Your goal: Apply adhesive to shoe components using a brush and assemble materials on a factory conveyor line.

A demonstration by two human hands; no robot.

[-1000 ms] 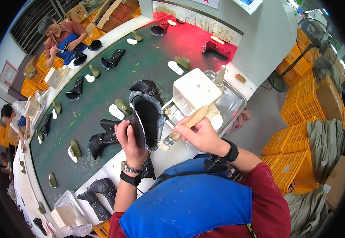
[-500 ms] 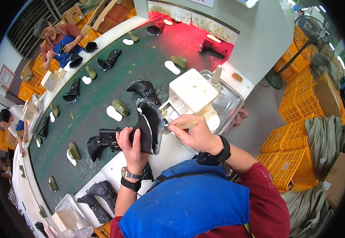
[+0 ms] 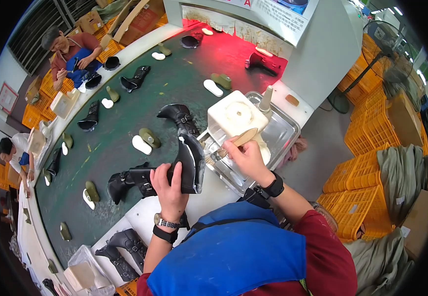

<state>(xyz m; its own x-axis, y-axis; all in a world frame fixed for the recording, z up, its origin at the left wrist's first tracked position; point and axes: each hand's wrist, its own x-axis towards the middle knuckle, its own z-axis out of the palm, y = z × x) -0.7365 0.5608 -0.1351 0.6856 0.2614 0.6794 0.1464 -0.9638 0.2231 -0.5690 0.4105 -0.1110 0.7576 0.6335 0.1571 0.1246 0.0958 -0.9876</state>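
Note:
My left hand [image 3: 168,190] grips a black boot [image 3: 188,163] and holds it up with its sole side turned toward me. My right hand [image 3: 243,155] holds a wooden-handled brush [image 3: 234,141], whose bristle end points at the boot's edge. Just behind the brush stands a white square glue container [image 3: 234,117] inside a metal tray [image 3: 283,132]. Both forearms rise from the lower edge, above my blue apron and red sleeve.
A dark green conveyor belt [image 3: 125,123] carries several black boots, such as one [image 3: 179,116] behind my hands, and pale soles [image 3: 141,144]. A red-lit oven opening [image 3: 243,54] is at the far end. Two other people [image 3: 68,49] work along the left. Yellow crates [image 3: 371,163] stand at the right.
The boot has tilted more upright in my left hand. My right hand has drawn the brush from the tray toward the boot's edge.

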